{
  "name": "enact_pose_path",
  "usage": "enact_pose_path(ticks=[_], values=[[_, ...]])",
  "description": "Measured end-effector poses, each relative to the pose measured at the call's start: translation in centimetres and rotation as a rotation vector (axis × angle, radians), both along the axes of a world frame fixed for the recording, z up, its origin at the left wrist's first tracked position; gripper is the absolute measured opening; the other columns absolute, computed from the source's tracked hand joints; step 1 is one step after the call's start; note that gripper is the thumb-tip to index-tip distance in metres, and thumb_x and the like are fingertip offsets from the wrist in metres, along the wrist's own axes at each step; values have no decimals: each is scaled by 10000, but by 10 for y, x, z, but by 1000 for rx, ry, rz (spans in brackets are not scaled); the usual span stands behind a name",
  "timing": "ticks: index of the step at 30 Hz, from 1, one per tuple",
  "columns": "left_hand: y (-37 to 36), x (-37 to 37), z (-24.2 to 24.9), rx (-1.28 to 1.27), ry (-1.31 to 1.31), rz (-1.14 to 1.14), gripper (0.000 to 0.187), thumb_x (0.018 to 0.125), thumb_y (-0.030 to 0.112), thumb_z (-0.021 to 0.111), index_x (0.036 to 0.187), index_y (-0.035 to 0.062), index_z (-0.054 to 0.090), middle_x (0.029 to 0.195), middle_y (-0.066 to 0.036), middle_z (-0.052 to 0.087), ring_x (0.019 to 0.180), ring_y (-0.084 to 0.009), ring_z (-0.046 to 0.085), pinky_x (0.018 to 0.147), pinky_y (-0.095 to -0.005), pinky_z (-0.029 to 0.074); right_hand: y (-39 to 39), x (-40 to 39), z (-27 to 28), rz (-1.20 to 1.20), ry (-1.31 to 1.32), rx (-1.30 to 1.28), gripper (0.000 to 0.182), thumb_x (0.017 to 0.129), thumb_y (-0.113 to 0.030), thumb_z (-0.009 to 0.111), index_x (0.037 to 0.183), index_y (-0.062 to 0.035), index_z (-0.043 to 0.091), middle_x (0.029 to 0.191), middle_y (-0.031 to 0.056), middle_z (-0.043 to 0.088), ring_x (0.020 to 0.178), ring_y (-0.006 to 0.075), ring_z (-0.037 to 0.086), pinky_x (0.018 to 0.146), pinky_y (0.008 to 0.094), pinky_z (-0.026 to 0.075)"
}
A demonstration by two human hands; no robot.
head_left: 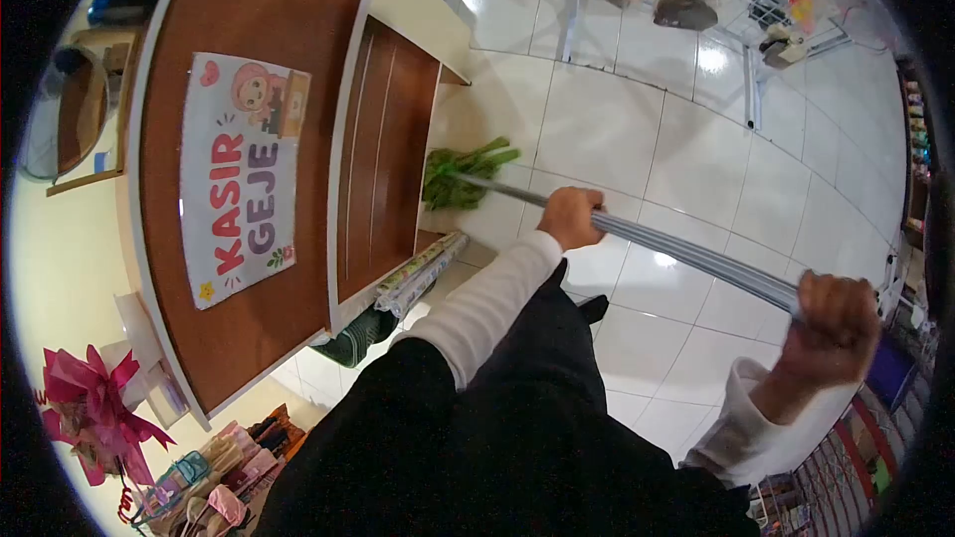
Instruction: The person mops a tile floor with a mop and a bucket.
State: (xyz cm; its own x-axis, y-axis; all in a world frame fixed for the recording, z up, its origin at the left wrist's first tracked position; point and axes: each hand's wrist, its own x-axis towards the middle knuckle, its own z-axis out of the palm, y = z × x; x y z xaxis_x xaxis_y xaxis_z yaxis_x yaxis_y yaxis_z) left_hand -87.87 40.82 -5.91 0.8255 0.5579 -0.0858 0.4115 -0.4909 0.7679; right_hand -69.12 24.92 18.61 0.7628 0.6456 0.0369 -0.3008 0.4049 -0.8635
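Observation:
A mop with a grey metal pole [696,261] slants across the view. Its green stringy head [463,179] rests on the white tiled floor against the base of the brown counter. My left hand [572,219] is wrapped round the pole's lower half, fairly near the head. Near the pole's upper end, my right hand [836,328] is closed in a fist round it and looks slightly blurred. Both white sleeves show, and my dark clothing fills the bottom middle.
At left stands the counter [318,0] with a "KASIR GEJE" sign [244,179]. Rolled sheets [423,273] lean beside its base. A metal display rack [751,80] with hanging goods stands at the upper right. A pink bow [95,403] and packed goods [224,477] are lower left.

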Motion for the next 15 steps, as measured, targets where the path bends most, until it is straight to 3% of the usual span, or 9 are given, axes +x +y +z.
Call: enact_pose_path(ticks=[1,3,7,9,13,14,15], values=[[-2,-14,-15,13,40,-22,123,543,110,619,603,56,527,606,-143,565,606,-351,556,548,-411,437,-3,-4,-24,-59,60,-25,312,854,-204,381,565,-139,284,448,-22,234,403,109,202,509,300,273],[-2,-48,-44,-79,73,6,149,526,127,630,602,60,520,611,-146,566,604,-349,560,550,-411,438,-4,-15,-68,71,126,67,318,849,-206,374,556,-136,272,435,-12,239,400,118,212,516,305,289],[16,-121,-105,32,405,13,144,558,162,633,589,79,520,613,-130,574,610,-328,572,555,-402,446,6,-67,-153,108,145,65,295,807,-163,379,528,-127,288,417,10,285,395,132,270,520,327,326],[16,-122,-129,132,383,-12,146,557,171,643,587,87,528,600,-125,569,604,-326,573,555,-404,447,-5,-65,-183,107,229,41,288,790,-159,383,520,-118,292,416,18,291,396,138,281,524,333,335],[-11,-115,-148,120,404,-29,174,543,205,665,587,97,536,590,-120,562,595,-320,571,561,-406,451,-41,-52,-204,139,278,13,296,766,-173,405,506,-102,285,419,20,279,398,146,280,529,340,338],[-21,-106,-146,64,366,-21,183,532,216,669,588,101,539,591,-113,563,594,-314,572,565,-401,454,-50,-48,-195,57,286,-19,309,757,-179,410,494,-96,270,425,14,259,402,149,267,522,340,326],[-32,-91,-141,12,326,-14,193,520,228,673,590,104,542,591,-107,564,594,-309,573,568,-396,457,-62,-30,-186,121,153,-43,323,769,-196,421,500,-96,273,430,9,258,403,148,257,497,337,296]])
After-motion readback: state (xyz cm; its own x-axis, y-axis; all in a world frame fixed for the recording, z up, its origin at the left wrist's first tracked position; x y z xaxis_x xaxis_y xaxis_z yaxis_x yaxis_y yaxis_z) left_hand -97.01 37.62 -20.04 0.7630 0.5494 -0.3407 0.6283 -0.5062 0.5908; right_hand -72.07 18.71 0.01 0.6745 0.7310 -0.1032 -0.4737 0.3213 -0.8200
